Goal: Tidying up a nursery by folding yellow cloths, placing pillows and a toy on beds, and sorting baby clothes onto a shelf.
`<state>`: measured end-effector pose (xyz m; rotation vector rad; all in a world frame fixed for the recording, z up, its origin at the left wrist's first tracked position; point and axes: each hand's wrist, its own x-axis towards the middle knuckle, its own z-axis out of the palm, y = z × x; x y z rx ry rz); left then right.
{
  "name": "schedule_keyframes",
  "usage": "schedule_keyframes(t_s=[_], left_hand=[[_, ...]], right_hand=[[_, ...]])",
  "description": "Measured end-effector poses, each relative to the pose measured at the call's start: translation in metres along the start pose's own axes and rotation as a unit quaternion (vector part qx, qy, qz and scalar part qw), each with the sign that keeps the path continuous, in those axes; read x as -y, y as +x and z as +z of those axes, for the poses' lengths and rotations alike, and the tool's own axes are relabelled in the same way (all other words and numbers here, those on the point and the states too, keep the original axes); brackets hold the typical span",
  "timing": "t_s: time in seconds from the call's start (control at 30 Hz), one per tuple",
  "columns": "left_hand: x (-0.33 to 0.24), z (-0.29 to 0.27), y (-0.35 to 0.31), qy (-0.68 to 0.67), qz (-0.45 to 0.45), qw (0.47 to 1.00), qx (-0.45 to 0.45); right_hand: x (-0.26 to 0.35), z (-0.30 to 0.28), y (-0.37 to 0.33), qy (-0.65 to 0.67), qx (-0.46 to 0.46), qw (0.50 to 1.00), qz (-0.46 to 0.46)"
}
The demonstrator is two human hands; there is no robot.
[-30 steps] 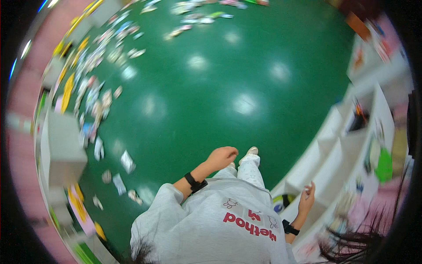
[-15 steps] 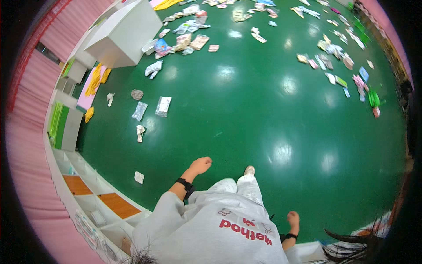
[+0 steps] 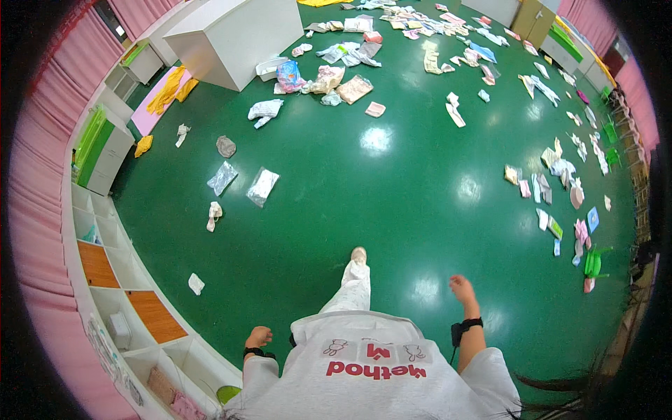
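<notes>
My left hand (image 3: 260,337) hangs low beside my body, its fingers loosely bent and slightly apart, with nothing in it. My right hand (image 3: 463,290) is swung forward over the green floor, slightly blurred, the fingers loosely curved and holding nothing. Each wrist wears a black band. Neither hand touches anything. Nearest to my left hand on the floor is a small white cloth piece (image 3: 196,283). Farther ahead on the left lie a white knotted cloth (image 3: 214,216), two clear plastic packets, one silvery (image 3: 222,178) and one white (image 3: 263,187), and a grey crumpled piece (image 3: 226,146).
White cubby shelves (image 3: 129,280) line the left side, with a large white cabinet (image 3: 234,42) beyond. Clothes and bags (image 3: 329,78) are strewn across the far floor. More garments (image 3: 560,168) and a green chair (image 3: 593,264) lie on the right. One shoe (image 3: 358,255) is stepping forward.
My right arm has swung forward and my left arm back. The view has turned and moved, so the floor items sit differently, and the other foot is in front.
</notes>
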<state>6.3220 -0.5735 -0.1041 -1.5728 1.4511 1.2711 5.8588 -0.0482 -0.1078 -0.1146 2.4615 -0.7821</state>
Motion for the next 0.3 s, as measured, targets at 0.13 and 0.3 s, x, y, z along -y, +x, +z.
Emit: schedule_keyframes(t_s=[0.13, 0.3], left_hand=[[-0.109, -0.015, 0.04, -0.134, 0.044, 0.989, -0.051], [-0.298, -0.044, 0.101, -0.057, 0.211, 0.975, -0.05]], right_hand=[[0.026, 0.004, 0.049, 0.123, 0.109, 0.98, 0.11], [0.048, -0.023, 0.104, 0.12, 0.15, 0.944, 0.27]])
